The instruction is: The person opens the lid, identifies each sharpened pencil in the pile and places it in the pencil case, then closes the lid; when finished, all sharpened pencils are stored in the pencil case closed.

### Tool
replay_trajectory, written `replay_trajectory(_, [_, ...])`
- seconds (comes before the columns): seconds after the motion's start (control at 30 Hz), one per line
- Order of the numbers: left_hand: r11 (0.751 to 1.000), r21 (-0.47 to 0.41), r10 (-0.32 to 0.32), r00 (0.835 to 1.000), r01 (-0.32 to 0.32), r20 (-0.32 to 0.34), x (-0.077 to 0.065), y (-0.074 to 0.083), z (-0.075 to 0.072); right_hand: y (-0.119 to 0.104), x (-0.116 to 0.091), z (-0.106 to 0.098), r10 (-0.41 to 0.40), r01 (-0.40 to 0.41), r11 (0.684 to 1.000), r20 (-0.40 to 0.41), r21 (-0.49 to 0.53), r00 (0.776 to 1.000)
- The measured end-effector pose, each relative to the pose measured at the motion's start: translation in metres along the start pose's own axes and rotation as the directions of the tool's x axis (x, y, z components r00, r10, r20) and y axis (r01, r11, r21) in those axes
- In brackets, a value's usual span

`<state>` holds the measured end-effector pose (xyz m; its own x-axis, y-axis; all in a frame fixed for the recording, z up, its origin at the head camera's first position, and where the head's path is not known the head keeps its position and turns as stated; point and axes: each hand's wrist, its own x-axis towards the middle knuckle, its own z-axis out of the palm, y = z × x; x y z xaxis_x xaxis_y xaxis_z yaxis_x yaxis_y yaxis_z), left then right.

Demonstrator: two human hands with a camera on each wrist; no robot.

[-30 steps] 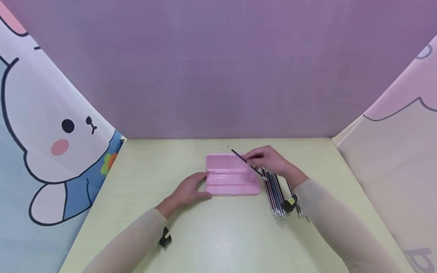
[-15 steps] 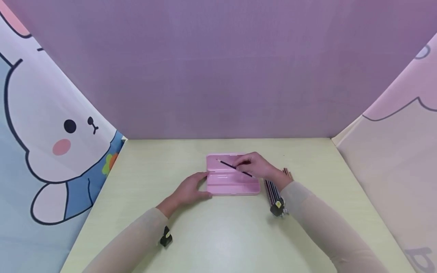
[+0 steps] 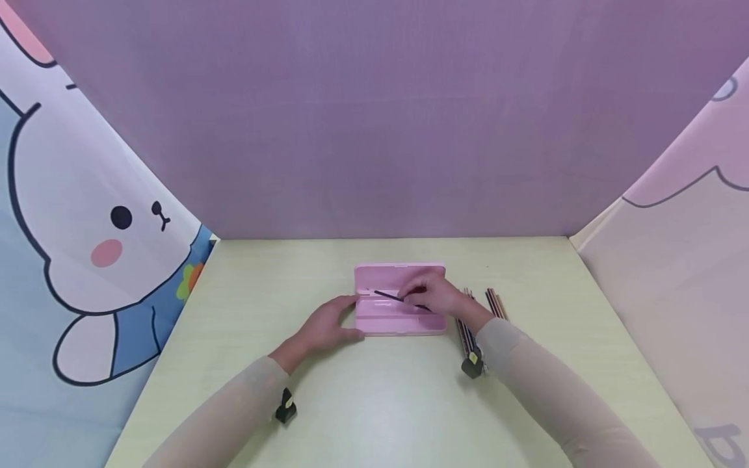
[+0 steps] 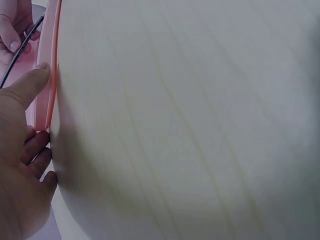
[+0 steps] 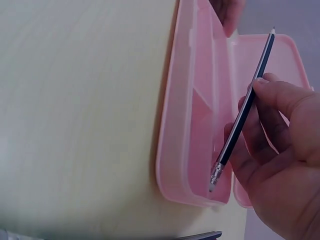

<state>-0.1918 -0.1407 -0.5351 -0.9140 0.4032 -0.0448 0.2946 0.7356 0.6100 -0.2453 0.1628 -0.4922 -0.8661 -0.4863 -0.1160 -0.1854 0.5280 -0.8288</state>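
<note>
A pink pencil case [image 3: 374, 325] lies on the table with its lid [image 3: 374, 276] folded back. At its left end my left hand [image 3: 324, 325] grips it, thumb over the front rim and fingers round the end [image 4: 30, 95]. Over the case, my right hand [image 3: 433, 294] pinches a dark pencil [image 5: 245, 107] between thumb and fingers. The pencil's sharpened tip points left and away, and its metal ferrule and eraser end hangs low over the right end of the tray in the right wrist view. A low divider [image 5: 201, 97] shows in the tray.
Right of the case lies a bundle of several dark pencils [image 3: 465, 331], partly under the right wrist. Several more pencils [image 3: 496, 302], some brownish, lie just beyond them. A purple panel [image 3: 374, 130] rises at the table's back edge, with printed panels [image 3: 105, 195] at the sides.
My right hand has carried the pencil left and down from above the case's right side to low over the tray, levelling it somewhat. The left hand keeps its place on the case.
</note>
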Motion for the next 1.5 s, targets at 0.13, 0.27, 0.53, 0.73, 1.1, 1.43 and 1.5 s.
replay_trajectory(0.13, [1.0,-0.014,0.006,1.0,-0.006,-0.004,0.002,0.0,0.001,0.003,0.0,0.002,-0.014,0.014,1.0,0.014,-0.014,1.0])
replay_trajectory(0.27, [1.0,-0.016,-0.016,1.0,0.016,-0.002,0.003,-0.001,0.002,0.003,-0.001,0.007,-0.068,0.071,0.996,0.052,-0.057,0.996])
replay_trajectory(0.53, [0.999,-0.032,-0.005,1.0,0.005,-0.014,0.004,0.0,0.002,0.002,0.0,0.011,-0.072,0.082,0.984,0.066,-0.156,0.995])
replay_trajectory(0.73, [0.999,-0.052,-0.002,1.0,0.001,-0.018,0.006,0.004,0.0,0.001,0.001,0.01,-0.038,0.05,0.982,0.069,-0.184,0.997])
replay_trajectory(1.1, [0.998,-0.065,0.004,1.0,-0.006,-0.031,0.011,0.008,-0.001,-0.001,0.0,-0.001,-0.055,0.065,0.984,0.068,-0.164,0.996])
replay_trajectory(1.43, [0.998,-0.064,-0.006,1.0,0.005,-0.025,0.014,0.012,-0.002,-0.002,-0.016,-0.034,-0.107,0.112,0.989,0.058,-0.094,0.993])
replay_trajectory(1.5, [0.998,-0.06,-0.004,1.0,0.003,-0.026,0.015,0.012,-0.002,-0.002,-0.022,-0.042,-0.103,0.107,0.992,0.053,-0.066,0.993])
